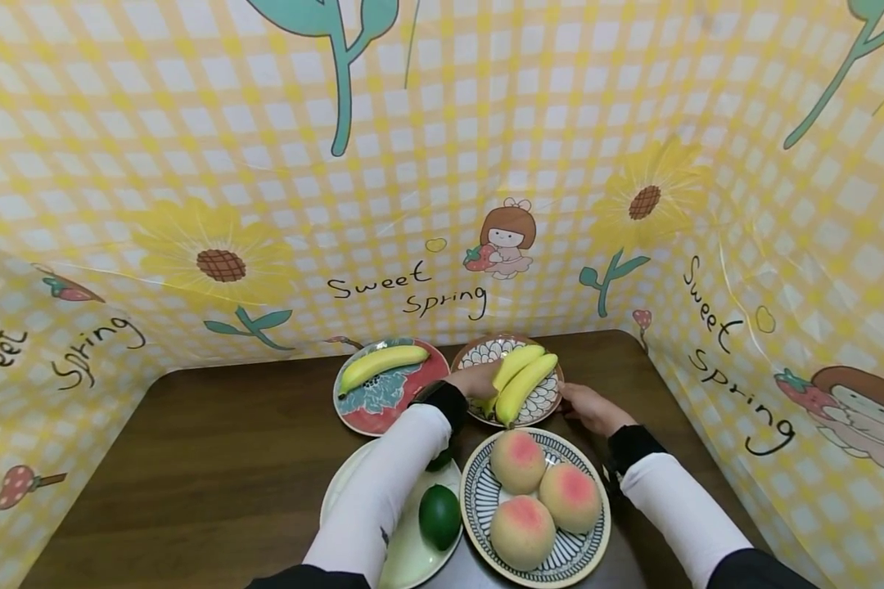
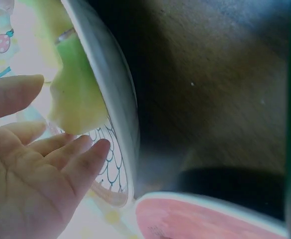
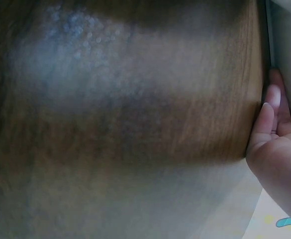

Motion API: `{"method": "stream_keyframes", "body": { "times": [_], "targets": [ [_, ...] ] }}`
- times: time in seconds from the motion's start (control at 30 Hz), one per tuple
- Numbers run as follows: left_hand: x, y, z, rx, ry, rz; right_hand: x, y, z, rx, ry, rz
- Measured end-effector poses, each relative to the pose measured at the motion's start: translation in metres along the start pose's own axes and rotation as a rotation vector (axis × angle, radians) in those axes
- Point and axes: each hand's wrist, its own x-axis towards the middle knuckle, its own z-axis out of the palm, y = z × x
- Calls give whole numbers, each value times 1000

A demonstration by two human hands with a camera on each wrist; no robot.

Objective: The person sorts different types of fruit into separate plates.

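Both hands sit at the far plate (image 1: 547,398) with two bananas (image 1: 519,378), which stands on the tabletop (image 1: 214,442) behind the peaches (image 1: 543,495). The left hand (image 1: 474,379) lies with relaxed fingers (image 2: 80,159) against its near rim; the right hand (image 1: 589,407) touches the opposite edge, fingers straight. I'd judge a level, even hold from both sides best, so the bananas don't roll.

Both arms reach up from the bottom of the frame toward its middle. The left hand (image 1: 475,380) lies open with fingers relaxed; the right hand (image 1: 593,409) rests flat, fingers straight.
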Motion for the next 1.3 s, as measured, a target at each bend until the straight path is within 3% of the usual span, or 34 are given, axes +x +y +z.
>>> {"method": "stream_keyframes", "body": {
  "times": [0.23,0.43,0.6,0.73,0.83,0.97,1.13,1.3],
  "targets": [
    [-2,-4,-10,29,50,0,2,2,0,4,-2,-6],
    [-13,-23,-29,12,229,-6,1,2,3,6,0,-8],
    [-36,-65,-46,73,385,-148,-2,1,1,-1,-6,-10],
    [-54,-102,-52,94,463,-300,-5,-2,-2,-19,-6,-8],
    [-64,-122,-51,107,470,-384,-6,-3,-3,-15,-1,-3],
    [-74,-135,-47,112,474,-435,-5,-2,-2,-11,-2,1],
    [-76,-141,-41,180,478,-441,-4,1,0,1,6,0],
    [-69,-146,-36,230,458,-394,-2,0,1,4,10,-8]
  ]
}}
